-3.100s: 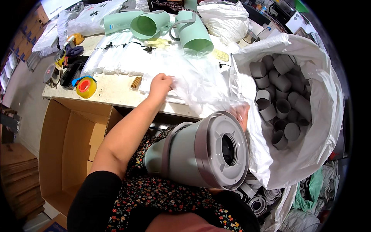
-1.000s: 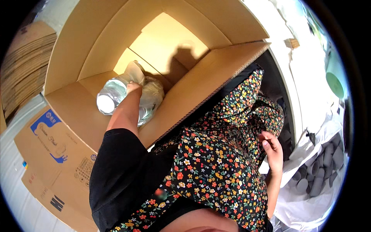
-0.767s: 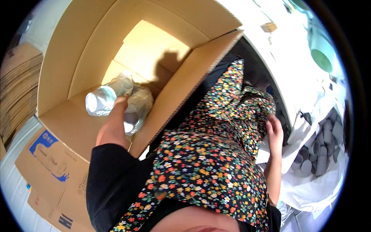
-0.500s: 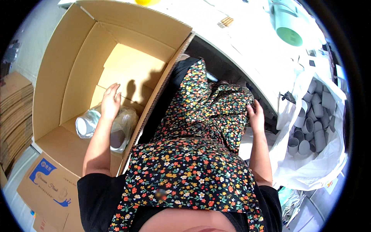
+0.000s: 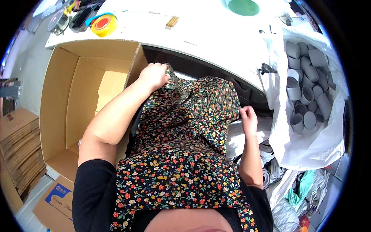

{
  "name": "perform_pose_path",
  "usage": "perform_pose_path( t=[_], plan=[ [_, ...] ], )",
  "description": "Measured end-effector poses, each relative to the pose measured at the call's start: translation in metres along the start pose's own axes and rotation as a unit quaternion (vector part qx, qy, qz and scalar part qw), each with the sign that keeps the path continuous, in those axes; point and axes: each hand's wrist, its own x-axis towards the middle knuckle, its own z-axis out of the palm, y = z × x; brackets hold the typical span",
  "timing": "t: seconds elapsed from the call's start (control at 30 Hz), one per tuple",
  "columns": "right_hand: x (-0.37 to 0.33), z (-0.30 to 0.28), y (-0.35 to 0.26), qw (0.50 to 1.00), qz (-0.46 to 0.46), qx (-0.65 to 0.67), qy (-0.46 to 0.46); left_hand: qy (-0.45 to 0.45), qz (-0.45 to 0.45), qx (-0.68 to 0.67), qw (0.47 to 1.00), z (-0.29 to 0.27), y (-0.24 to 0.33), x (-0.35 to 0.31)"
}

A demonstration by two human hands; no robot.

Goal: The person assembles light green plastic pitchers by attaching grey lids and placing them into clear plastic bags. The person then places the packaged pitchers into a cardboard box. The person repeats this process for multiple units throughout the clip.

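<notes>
Across my lap lies a black apron (image 5: 181,154) with a print of small coloured flowers. My left hand (image 5: 155,75) is closed on its far left edge, close to the side wall of a large open cardboard box (image 5: 73,100). On the other side my right hand (image 5: 248,116) pinches the apron's right edge between thumb and fingers. The cloth is lifted and stretched between both hands. My left forearm hides most of the box's near inside, where only a sliver of something pale shows.
A white table (image 5: 208,42) runs along the far side, bearing a roll of yellow tape (image 5: 103,25) and a green container (image 5: 243,7). At right stands a white sack (image 5: 305,150) full of grey cups (image 5: 307,94). Flattened cartons (image 5: 21,150) are stacked at left.
My left hand has come out of the box and moved right to grip the apron's edge. My right hand has closed on its other edge. The view has shifted.
</notes>
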Motion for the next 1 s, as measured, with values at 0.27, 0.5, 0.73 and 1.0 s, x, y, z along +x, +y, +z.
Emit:
perform_pose_path(
  t=[0.27,0.5,0.73,1.0],
  plan=[
    [-0.115,-0.020,0.057,0.955,0.119,-0.020,-0.272,0.090,0.031,0.015,0.995,0.017,-0.014,0.003],
    [-0.055,0.011,-0.057,0.968,-0.012,0.227,-0.103,0.229,0.121,-0.297,0.919,-0.021,0.013,0.012],
    [-0.023,0.059,-0.115,0.869,0.022,0.403,-0.284,0.218,0.087,0.010,0.972,-0.012,0.016,0.003],
    [-0.054,0.070,-0.095,0.835,0.080,0.440,-0.322,0.121,0.029,0.047,0.991,0.040,-0.011,0.001]
  ],
)
